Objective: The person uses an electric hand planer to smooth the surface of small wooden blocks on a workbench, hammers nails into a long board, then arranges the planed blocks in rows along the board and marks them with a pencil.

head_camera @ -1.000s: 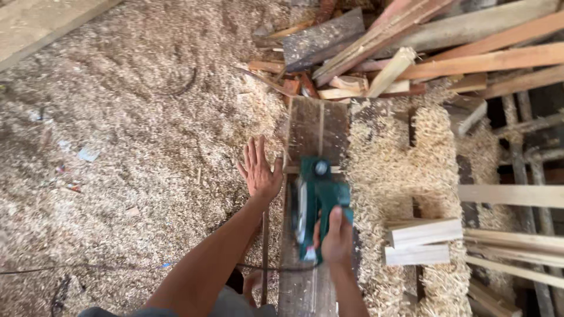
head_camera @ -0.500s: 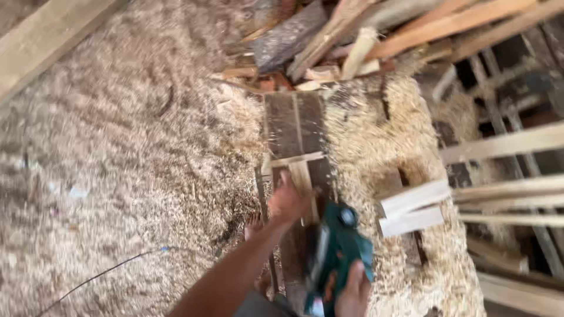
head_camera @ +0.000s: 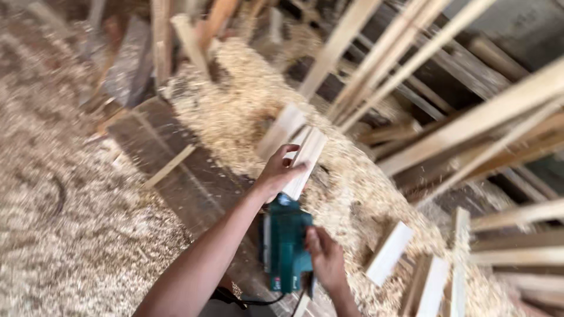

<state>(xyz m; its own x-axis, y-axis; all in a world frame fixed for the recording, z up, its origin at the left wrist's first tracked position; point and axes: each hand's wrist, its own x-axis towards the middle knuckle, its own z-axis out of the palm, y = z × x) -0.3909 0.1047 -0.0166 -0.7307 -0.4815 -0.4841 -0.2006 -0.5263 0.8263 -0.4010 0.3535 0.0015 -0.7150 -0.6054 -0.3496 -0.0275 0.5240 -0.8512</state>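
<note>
Wood shavings (head_camera: pixel 70 246) are banked left of the dark tabletop (head_camera: pixel 194 176); a pale wood strip (head_camera: pixel 305 158) is gripped by the left hand (head_camera: pixel 276 174), seemingly for lifting; the green planer (head_camera: pixel 285 249) is clasped by the right hand (head_camera: pixel 325 258), steadying it on the tabletop.

Head view: 1 camera, looks down, tilted, close above hands; workbench (head_camera: pixel 176 170) fills frame.

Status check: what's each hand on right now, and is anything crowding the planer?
Left hand gripping pale wood strip. Right hand on green power planer, resting on dark board. Shavings pile and loose strips close alongside.
</note>
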